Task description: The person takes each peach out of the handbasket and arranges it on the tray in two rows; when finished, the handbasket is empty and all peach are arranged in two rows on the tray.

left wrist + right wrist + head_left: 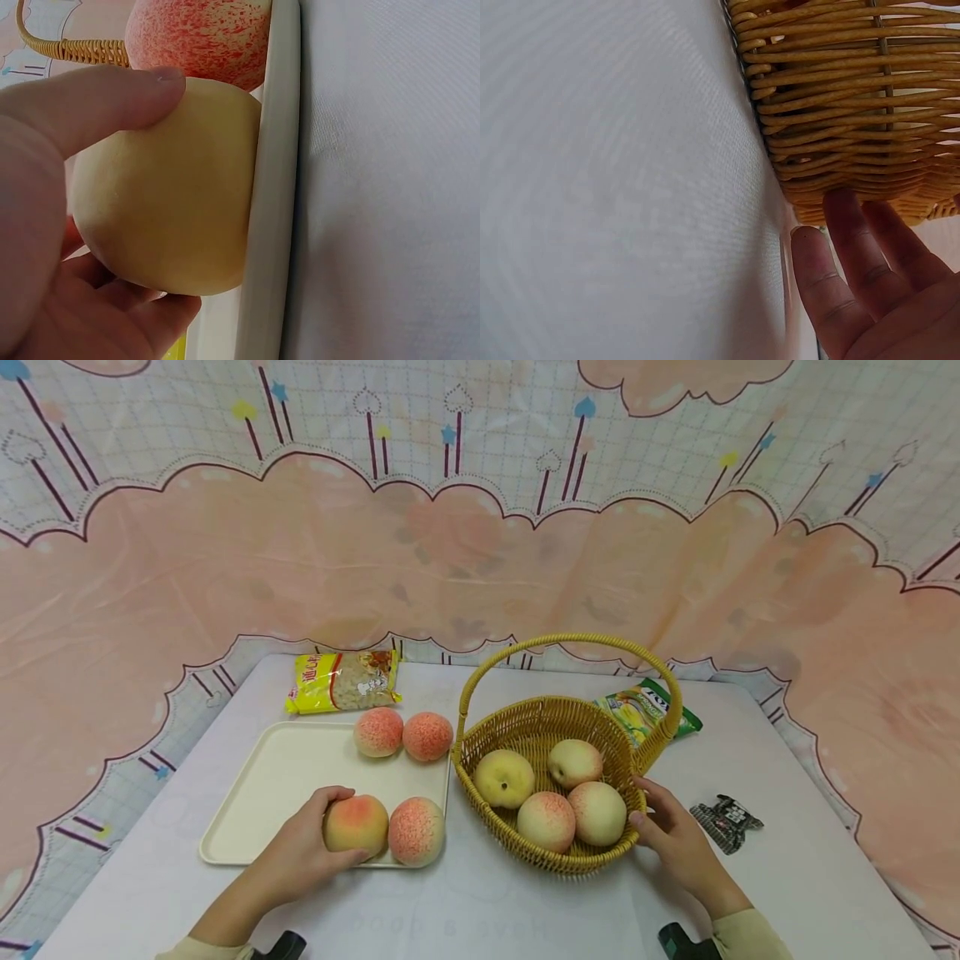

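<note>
At the near edge of the tray (255, 785), toward its near right corner: one peach (356, 825), yellow with a pink blush, resting against the tray's raised lip. Round, so no long axis to speak of.

Left hand (300, 852): wrapped over the peach from the near left side, thumb across its top, fingers (112, 315) curled beneath and behind, as the left wrist view shows; clamped on the fruit. The peach thus lies inside the grip, ahead and to the right of the palm.

Speckled peach (416, 832): touching the held one on its right, at the tray's near right corner. Two more speckled peaches (403, 734) sit side by side at the far right corner.

Wicker basket (525, 727): just beside the tray's right edge, handle upright, four peaches inside. It lies to the right of the held peach, past the speckled neighbour.

Right hand (675, 839): against the basket's near right wall, fingers (855, 262) straight and close together, touching the weave; grips nothing. The left hand is by far the nearer to the held peach.

Table's far edge: yellow snack bag (343, 681) behind the tray, green packet (652, 710) behind the basket. Small black object (726, 821) right of the right hand; cannot tell what it is.
</note>
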The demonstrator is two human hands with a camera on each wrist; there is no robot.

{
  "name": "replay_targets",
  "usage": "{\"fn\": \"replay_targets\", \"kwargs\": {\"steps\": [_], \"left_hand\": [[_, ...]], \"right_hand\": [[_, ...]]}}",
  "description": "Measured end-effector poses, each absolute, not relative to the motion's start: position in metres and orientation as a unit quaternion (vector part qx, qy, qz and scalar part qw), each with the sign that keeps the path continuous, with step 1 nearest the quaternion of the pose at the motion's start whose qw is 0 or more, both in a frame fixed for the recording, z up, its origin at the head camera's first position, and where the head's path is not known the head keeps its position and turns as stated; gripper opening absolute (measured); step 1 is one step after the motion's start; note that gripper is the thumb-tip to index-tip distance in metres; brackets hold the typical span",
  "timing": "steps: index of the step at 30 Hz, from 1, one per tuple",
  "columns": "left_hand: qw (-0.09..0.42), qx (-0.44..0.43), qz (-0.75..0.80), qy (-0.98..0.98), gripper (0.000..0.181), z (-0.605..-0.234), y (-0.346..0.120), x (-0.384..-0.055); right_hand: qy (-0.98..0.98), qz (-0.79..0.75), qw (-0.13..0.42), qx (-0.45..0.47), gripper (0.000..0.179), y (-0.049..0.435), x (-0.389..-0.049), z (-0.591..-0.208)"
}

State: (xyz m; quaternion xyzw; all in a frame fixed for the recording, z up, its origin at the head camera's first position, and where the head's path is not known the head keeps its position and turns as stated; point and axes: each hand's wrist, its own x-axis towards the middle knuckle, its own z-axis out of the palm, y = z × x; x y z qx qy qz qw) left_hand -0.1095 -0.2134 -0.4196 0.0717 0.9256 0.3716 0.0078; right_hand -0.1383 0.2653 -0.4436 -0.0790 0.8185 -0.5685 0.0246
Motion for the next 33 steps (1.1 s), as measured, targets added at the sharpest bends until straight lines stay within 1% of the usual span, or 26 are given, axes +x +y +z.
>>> {"fn": "replay_targets", "kwargs": {"steps": [7, 14, 17, 22, 24, 28, 33], "left_hand": [[0.017, 0.082, 0.381, 0.921, 0.077, -0.421, -0.214, -0.112], [0.014, 0.093, 0.388, 0.917, 0.079, -0.420, -0.215, -0.112], [-0.001, 0.107, 0.384, 0.917, 0.084, -0.417, -0.215, -0.111], [-0.057, 0.145, 0.376, 0.914, 0.091, -0.409, -0.211, -0.109], [-0.070, 0.156, 0.378, 0.910, 0.091, -0.404, -0.208, -0.107], [-0.074, 0.174, 0.390, 0.901, 0.089, -0.394, -0.198, -0.104], [-0.071, 0.220, 0.387, 0.893, 0.088, -0.383, -0.176, -0.106]], "right_hand": [[0.819, -0.567, 0.025, -0.085, 0.052, 0.265, -0.138, -0.444], [0.819, -0.568, 0.026, -0.085, 0.052, 0.266, -0.139, -0.444], [0.820, -0.565, 0.027, -0.085, 0.053, 0.266, -0.139, -0.444], [0.821, -0.565, 0.027, -0.083, 0.053, 0.266, -0.140, -0.444], [0.820, -0.565, 0.027, -0.084, 0.053, 0.266, -0.139, -0.444], [0.817, -0.569, 0.024, -0.093, 0.053, 0.266, -0.139, -0.445], [0.816, -0.571, 0.025, -0.089, 0.053, 0.266, -0.138, -0.445]]}}
